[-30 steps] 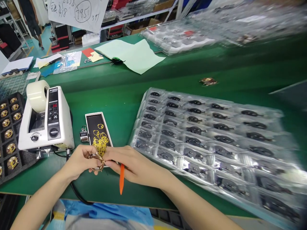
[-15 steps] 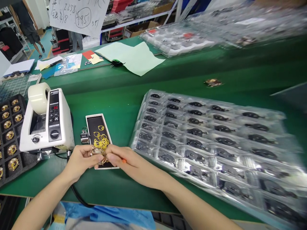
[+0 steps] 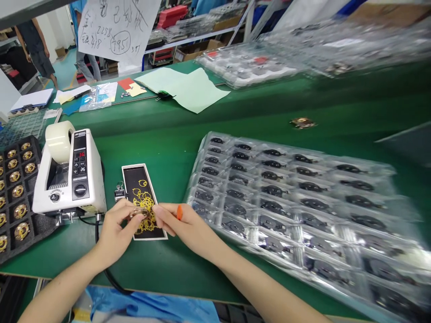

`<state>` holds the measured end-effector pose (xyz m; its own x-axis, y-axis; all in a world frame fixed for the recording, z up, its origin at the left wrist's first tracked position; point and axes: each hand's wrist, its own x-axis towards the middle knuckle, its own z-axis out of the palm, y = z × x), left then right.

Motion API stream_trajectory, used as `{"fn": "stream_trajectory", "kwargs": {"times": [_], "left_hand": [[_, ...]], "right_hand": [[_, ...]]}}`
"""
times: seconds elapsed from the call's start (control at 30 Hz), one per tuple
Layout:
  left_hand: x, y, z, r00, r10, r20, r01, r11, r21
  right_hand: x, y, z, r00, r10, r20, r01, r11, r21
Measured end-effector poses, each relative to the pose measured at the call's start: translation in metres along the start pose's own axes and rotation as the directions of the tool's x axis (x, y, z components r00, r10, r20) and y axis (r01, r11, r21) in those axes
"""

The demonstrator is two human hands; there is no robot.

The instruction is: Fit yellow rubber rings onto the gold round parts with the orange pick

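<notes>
Tape dispenser blocks the left hand; blister tray flanks the right hand.

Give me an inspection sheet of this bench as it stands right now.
Surface: green bench mat.
Job's things: gold-coloured ring over a black card bearing yellow loops.
Clutter: tape dispenser, tally counter, clear blister tray of black parts, loose gold-coloured part.
Grips: left hand pinches the ring; right hand sits beside it, orange plastic tool between its fingers.
Cables: black cable running down from the tape dispenser.
Surroundings: handwritten sheet, shelving, person standing.
</notes>
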<state>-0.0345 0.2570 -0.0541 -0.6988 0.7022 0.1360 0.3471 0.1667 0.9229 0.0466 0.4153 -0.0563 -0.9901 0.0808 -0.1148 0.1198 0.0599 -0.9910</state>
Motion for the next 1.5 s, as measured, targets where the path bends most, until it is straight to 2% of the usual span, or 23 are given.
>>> {"fn": "stream_trajectory", "kwargs": {"times": [0.07, 0.13, 0.17, 0.2, 0.23, 0.3, 0.4, 0.47, 0.53, 0.57, 0.6, 0.67, 0.7, 0.8, 0.9, 0.97, 1.0, 1.07, 1.1, 1.17, 1.23, 1.33, 1.5], "left_hand": [[-0.002, -0.006, 0.0, 0.97, 0.244, -0.022, -0.234, 0.948, 0.214], [-0.004, -0.015, 0.002, 0.879, 0.477, 0.004, -0.431, 0.789, 0.438], [-0.005, -0.02, 0.003, 0.83, 0.557, 0.028, -0.482, 0.69, 0.54], [-0.005, -0.024, 0.005, 0.795, 0.604, 0.055, -0.5, 0.602, 0.622], [-0.006, -0.027, 0.007, 0.78, 0.621, 0.08, -0.498, 0.537, 0.681], [-0.007, -0.03, 0.012, 0.79, 0.604, 0.105, -0.473, 0.494, 0.73], [-0.015, -0.024, 0.017, 0.839, 0.543, 0.035, -0.414, 0.595, 0.689], [-0.025, -0.017, 0.016, 0.881, 0.457, -0.123, -0.311, 0.754, 0.579], [-0.038, -0.012, 0.009, 0.909, 0.235, -0.344, -0.114, 0.935, 0.336], [-0.045, -0.011, 0.004, 0.895, 0.067, -0.442, 0.001, 0.988, 0.152], [-0.051, -0.011, -0.002, 0.855, -0.113, -0.506, 0.101, 0.994, -0.052], [-0.06, -0.013, -0.017, 0.738, -0.402, -0.541, 0.192, 0.895, -0.403], [-0.062, -0.015, -0.025, 0.687, -0.483, -0.543, 0.186, 0.839, -0.511], [-0.061, -0.015, -0.045, 0.591, -0.532, -0.607, 0.128, 0.804, -0.58], [-0.06, -0.005, -0.053, 0.545, -0.418, -0.727, 0.081, 0.889, -0.451], [-0.061, 0.007, -0.055, 0.566, -0.187, -0.803, 0.049, 0.98, -0.194], [-0.062, 0.013, -0.056, 0.605, -0.028, -0.796, 0.034, 0.999, -0.009], [-0.06, 0.024, -0.059, 0.731, 0.213, -0.648, 0.019, 0.943, 0.332], [-0.057, 0.029, -0.061, 0.8, 0.254, -0.544, 0.02, 0.895, 0.446], [-0.048, 0.036, -0.065, 0.894, 0.225, -0.389, 0.044, 0.817, 0.575], [-0.038, 0.042, -0.069, 0.931, 0.176, -0.321, 0.07, 0.776, 0.627], [-0.028, 0.051, -0.071, 0.936, 0.145, -0.32, 0.11, 0.744, 0.659], [-0.031, 0.058, -0.077, 0.946, -0.009, -0.324, 0.225, 0.738, 0.637]], "right_hand": [[0.002, 0.001, 0.002, 0.999, 0.046, 0.007, -0.047, 0.992, 0.118], [0.003, 0.002, 0.006, 0.996, 0.082, 0.033, -0.088, 0.963, 0.254], [0.004, 0.003, 0.009, 0.994, 0.105, 0.04, -0.113, 0.94, 0.322], [0.004, 0.004, 0.011, 0.99, 0.131, 0.048, -0.139, 0.913, 0.384], [0.004, 0.005, 0.014, 0.986, 0.154, 0.059, -0.164, 0.885, 0.435], [0.004, 0.006, 0.015, 0.98, 0.182, 0.077, -0.196, 0.844, 0.5], [0.004, 0.006, 0.011, 0.983, 0.179, 0.047, -0.178, 0.841, 0.511], [0.003, 0.006, 0.007, 0.986, 0.165, -0.032, -0.13, 0.868, 0.48], [0.003, 0.006, 0.003, 0.982, 0.148, -0.114, -0.084, 0.897, 0.434], [0.003, 0.006, 0.002, 0.98, 0.141, -0.144, -0.07, 0.909, 0.412], [0.002, 0.006, 0.002, 0.978, 0.135, -0.16, -0.063, 0.917, 0.394], [0.001, 0.006, 0.002, 0.979, 0.128, -0.158, -0.062, 0.926, 0.371], [0.0, 0.006, 0.002, 0.98, 0.127, -0.151, -0.064, 0.93, 0.362], [-0.002, 0.005, 0.002, 0.981, 0.116, -0.154, -0.058, 0.94, 0.335], [-0.001, 0.001, 0.0, 0.98, 0.098, -0.174, -0.037, 0.945, 0.324], [-0.001, -0.002, 0.0, 0.979, 0.089, -0.183, -0.024, 0.943, 0.331], [-0.001, -0.003, 0.0, 0.979, 0.087, -0.186, -0.019, 0.941, 0.337], [-0.001, -0.004, -0.001, 0.98, 0.087, -0.178, -0.02, 0.937, 0.348], [-0.001, -0.004, -0.001, 0.982, 0.086, -0.167, -0.022, 0.935, 0.353], [-0.001, -0.003, -0.001, 0.987, 0.082, -0.136, -0.027, 0.932, 0.36], [-0.001, -0.003, -0.001, 0.99, 0.076, -0.116, -0.028, 0.929, 0.37], [0.001, -0.003, -0.002, 0.992, 0.071, -0.106, -0.024, 0.921, 0.389], [0.005, -0.004, -0.005, 0.993, 0.057, -0.101, -0.007, 0.899, 0.438]]}}
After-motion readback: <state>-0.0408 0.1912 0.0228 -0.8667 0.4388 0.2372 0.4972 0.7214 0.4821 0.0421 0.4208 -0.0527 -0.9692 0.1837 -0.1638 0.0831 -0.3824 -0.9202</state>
